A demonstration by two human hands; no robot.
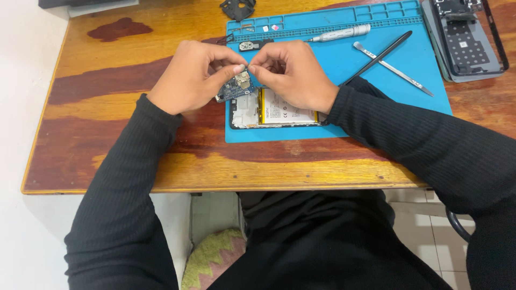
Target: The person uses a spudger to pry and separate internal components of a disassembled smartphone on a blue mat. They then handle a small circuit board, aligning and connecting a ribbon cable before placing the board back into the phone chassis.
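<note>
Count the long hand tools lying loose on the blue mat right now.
3: a grey screwdriver near the blue mat's top edge, then a black stylus-like stick and a thin metal spudger crossing each other at right. The hands might hide others.

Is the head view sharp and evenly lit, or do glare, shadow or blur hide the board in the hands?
Head view: even, soft light, no hard shadows; faint sheen on the wooden table. The circuit board is in focus but partly hidden by the left hand and right hand. No motion blur; slight wide-angle bending at the edges.
</note>
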